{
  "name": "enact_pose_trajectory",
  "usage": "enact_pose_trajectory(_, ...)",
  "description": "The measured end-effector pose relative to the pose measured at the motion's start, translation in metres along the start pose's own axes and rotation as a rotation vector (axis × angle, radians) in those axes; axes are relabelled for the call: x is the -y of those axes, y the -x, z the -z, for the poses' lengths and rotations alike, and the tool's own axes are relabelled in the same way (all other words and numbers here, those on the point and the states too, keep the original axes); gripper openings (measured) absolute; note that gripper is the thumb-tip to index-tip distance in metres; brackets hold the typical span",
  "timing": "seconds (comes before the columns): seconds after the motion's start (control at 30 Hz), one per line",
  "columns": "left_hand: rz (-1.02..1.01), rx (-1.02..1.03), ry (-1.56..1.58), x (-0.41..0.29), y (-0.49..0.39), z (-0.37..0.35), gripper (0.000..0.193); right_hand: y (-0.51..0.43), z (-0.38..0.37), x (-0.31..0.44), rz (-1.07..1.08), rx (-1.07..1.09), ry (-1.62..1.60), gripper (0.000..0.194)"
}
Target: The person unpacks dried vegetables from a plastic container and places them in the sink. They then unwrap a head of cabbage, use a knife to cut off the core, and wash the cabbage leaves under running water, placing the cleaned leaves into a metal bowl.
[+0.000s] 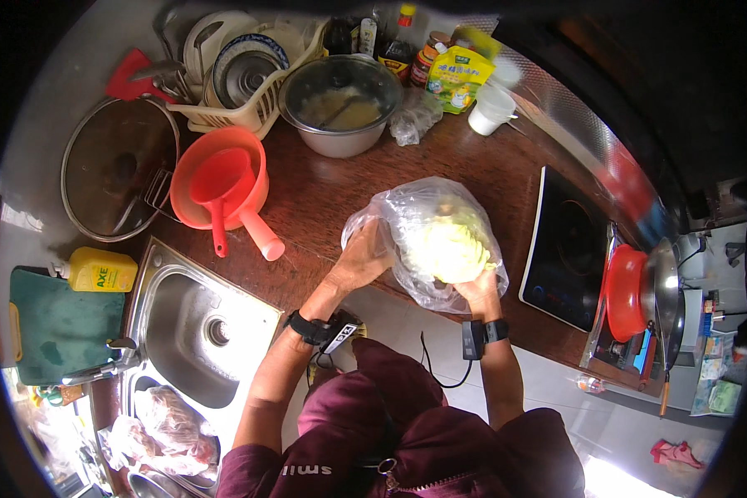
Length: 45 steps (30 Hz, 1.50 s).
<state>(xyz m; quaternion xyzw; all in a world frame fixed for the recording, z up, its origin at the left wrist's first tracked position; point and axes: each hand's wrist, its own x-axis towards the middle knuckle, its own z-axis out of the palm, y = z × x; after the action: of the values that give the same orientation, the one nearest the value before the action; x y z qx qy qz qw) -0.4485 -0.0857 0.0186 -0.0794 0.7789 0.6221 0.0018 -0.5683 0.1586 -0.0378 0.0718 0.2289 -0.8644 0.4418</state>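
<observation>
A pale green head of cabbage is in a clear plastic bag over the front edge of the wooden counter. My right hand grips the cabbage from its near right side, its fingers partly hidden beneath the leaves. On the bag's left side, my left hand holds the plastic, and the film covers some of its fingers. Both wrists carry black straps with small devices.
Left are a steel sink, red dippers and a glass lid. Behind stand a lidded pot, a dish rack and a yellow seasoning pouch. An induction cooktop and red basin sit right.
</observation>
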Motion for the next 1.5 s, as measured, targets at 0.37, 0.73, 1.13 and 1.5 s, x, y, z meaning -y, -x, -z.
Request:
enact_pose_trajectory(0.37, -0.021, -0.544, 0.289, -0.009, -0.026, -0.003, 0.012, 0.016, -0.004, -0.015, 0.0, -0.134, 0.0, 0.054)
enact_pose_trajectory(0.73, 0.003, -0.678, -0.634, 0.03, -0.049, -0.011, 0.022, 0.035, 0.01, -0.009, -0.044, 0.068, -0.146, 0.061)
enact_pose_trajectory(1.13, 0.273, -0.975, -0.179, 0.055, -0.1, 0.053, 0.022, 0.055, -0.027, -0.053, -0.262, 0.044, -0.207, 0.063)
enact_pose_trajectory(1.5, -0.012, -0.656, -0.491, 0.031, 0.009, 0.028, 0.059, 0.051, -0.066, -0.049, -0.382, 0.147, -0.183, 0.065)
